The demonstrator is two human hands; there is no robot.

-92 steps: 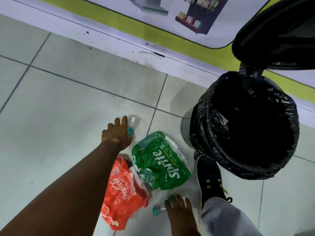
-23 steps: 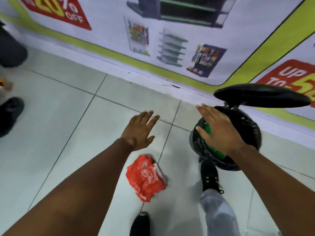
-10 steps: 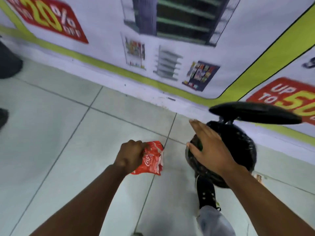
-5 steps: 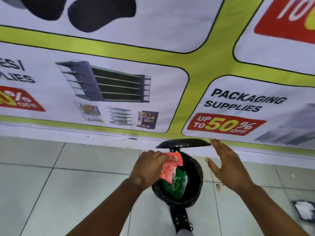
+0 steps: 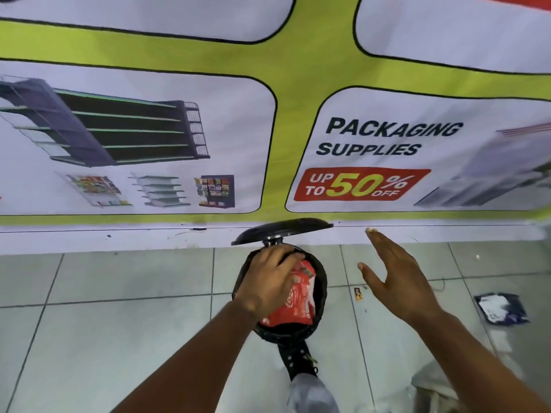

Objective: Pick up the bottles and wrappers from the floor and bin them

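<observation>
The left hand (image 5: 268, 281) is over the mouth of the round black pedal bin lined with a black plastic bag (image 5: 323, 281), curled fingers pinching the top of a crumpled red plastic drink wrapper (image 5: 299, 305). The wrapper hangs below the knuckles, already inside the rim, at about 4 o'clock from the hand. It looks thin, light and floppy, with a slick printed skin, so a pinch on a bunched fold near the edge should hold it better than a flat press; letting go should be enough for it to fall in, though so light a film may cling or catch on the liner.

At 12 o'clock from the bin its black domed lid (image 5: 283, 231) stands raised, and at 6 o'clock a black shoe (image 5: 296, 360) presses the pedal.

Further right, the right hand (image 5: 398, 283) hovers empty, fingers spread wide, palm turned toward the bin, touching nothing. Just off its thumb at 7 o'clock a small scrap of dark and yellow litter (image 5: 357, 294) lies on the pale tiled floor (image 5: 119, 338).

At 3 o'clock from the bin, well apart, a flat dark blue and white wrapper (image 5: 501, 308) lies on the tiles. It appears equally thin and limp, best lifted by pinching a raised corner. No bottle is in view here.
</observation>
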